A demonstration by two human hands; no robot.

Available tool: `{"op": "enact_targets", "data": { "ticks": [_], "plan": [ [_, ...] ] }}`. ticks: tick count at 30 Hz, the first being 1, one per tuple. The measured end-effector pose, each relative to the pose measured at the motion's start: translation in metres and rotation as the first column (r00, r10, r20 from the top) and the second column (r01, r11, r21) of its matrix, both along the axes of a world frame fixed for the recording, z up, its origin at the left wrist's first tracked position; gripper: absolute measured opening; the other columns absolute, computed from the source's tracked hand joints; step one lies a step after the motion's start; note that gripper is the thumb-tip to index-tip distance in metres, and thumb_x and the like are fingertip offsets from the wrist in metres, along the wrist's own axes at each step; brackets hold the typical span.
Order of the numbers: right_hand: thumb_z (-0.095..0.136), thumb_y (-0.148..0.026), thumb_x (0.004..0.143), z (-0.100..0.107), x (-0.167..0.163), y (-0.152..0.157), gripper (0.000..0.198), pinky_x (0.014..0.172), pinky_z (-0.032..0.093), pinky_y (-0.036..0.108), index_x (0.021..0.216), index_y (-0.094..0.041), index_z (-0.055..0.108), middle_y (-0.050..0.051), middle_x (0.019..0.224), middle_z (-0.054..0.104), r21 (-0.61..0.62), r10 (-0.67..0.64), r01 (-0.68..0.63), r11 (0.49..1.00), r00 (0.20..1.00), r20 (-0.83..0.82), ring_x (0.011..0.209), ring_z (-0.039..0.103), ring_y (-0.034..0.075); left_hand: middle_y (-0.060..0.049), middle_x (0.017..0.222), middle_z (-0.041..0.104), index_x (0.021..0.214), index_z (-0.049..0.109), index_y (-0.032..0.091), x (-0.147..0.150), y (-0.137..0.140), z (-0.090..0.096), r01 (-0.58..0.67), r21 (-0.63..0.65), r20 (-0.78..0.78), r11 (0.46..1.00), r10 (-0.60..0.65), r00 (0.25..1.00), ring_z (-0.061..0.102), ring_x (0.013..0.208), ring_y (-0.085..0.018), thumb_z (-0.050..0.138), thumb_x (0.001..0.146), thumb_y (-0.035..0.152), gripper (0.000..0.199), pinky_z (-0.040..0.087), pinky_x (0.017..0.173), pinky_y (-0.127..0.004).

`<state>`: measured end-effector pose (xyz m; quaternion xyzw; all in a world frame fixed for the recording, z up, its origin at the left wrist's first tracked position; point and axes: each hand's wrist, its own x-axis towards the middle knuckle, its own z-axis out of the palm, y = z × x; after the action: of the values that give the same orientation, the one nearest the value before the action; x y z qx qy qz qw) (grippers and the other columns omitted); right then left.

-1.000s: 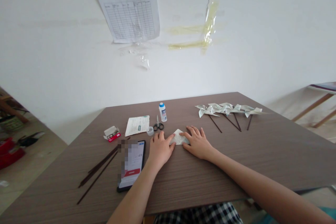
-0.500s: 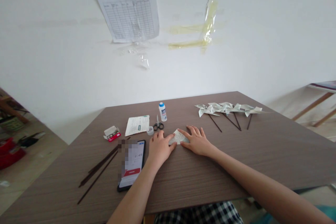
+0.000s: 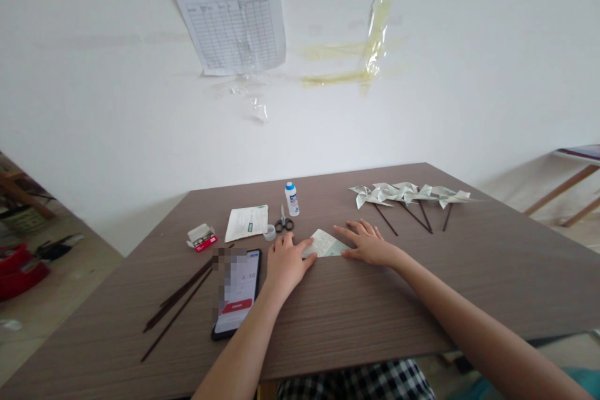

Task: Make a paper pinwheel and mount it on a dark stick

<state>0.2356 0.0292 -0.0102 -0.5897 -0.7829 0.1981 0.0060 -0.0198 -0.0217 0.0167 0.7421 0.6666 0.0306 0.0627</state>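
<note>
A printed paper (image 3: 324, 244), folded into a triangle, lies flat on the brown table between my hands. My left hand (image 3: 287, 262) rests on its left corner with thumb and index finger spread over it. At the right corner, the fingers of my right hand (image 3: 370, 244) are stretched out, the thumb touching the paper's edge. Neither hand grips anything. Just beyond my left hand are a roll of clear tape (image 3: 269, 233) and black-handled scissors (image 3: 284, 223). A phone (image 3: 238, 294) with a timer on its screen lies beside my left forearm.
Behind the scissors stands a glue bottle (image 3: 291, 199). Leftward lie a paper stack (image 3: 246, 223), an open small red-and-white box (image 3: 202, 237) and dark sticks (image 3: 180, 294). Several paper pinwheels (image 3: 407, 194) on sticks lie at the back right. A white wall (image 3: 328, 137) borders the table's far edge.
My right hand has slid to the right along the paper, uncovering more of its right corner. The left hand stays in place on the left corner.
</note>
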Motion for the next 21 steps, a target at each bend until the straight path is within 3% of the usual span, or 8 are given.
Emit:
{"op": "enact_targets", "data": {
  "ticks": [5,13,18,21],
  "plan": [
    [0.077,-0.056,0.102,-0.005,0.021,0.015,0.090,0.146,0.021,0.073,0.186,-0.041,0.047,0.009,0.198,0.035,-0.032,0.052,-0.054,0.998,0.996,-0.079,0.184,0.020,0.050,-0.016,0.178,0.061,0.169,0.071,0.041,0.002,-0.001,0.003,-0.021,-0.022,-0.021,1.000,0.021,1.000,0.056,0.166,-0.041,0.066,0.118,0.049,0.051,0.046,0.136,-0.056],
    [0.080,-0.040,0.097,-0.006,0.045,0.027,0.078,0.149,0.021,0.063,0.174,-0.035,0.067,0.012,0.191,0.048,-0.002,0.179,-0.183,0.983,0.967,-0.183,0.180,0.036,0.044,-0.015,0.177,0.063,0.168,0.072,0.042,0.003,-0.002,0.005,-0.027,-0.026,-0.009,0.999,0.026,1.000,0.056,0.165,-0.041,0.065,0.118,0.049,0.051,0.046,0.135,-0.056],
    [0.077,-0.026,0.093,-0.008,0.040,0.023,0.071,0.147,0.026,0.065,0.163,-0.038,0.077,0.011,0.185,0.055,0.035,0.157,-0.153,0.988,0.969,-0.190,0.177,0.041,0.046,-0.016,0.176,0.063,0.167,0.073,0.040,0.003,-0.001,0.003,-0.019,-0.012,0.013,1.000,0.019,1.000,0.057,0.164,-0.043,0.067,0.117,0.046,0.052,0.046,0.135,-0.058],
    [0.072,-0.025,0.096,-0.013,0.029,0.019,0.060,0.145,0.030,0.064,0.153,-0.038,0.085,0.011,0.177,0.062,0.088,0.080,-0.063,0.994,0.974,-0.210,0.173,0.046,0.045,-0.018,0.176,0.063,0.168,0.073,0.037,0.004,-0.001,0.001,-0.019,-0.004,0.019,1.000,0.019,1.000,0.056,0.166,-0.043,0.067,0.116,0.045,0.053,0.045,0.136,-0.059]
  ]
}}
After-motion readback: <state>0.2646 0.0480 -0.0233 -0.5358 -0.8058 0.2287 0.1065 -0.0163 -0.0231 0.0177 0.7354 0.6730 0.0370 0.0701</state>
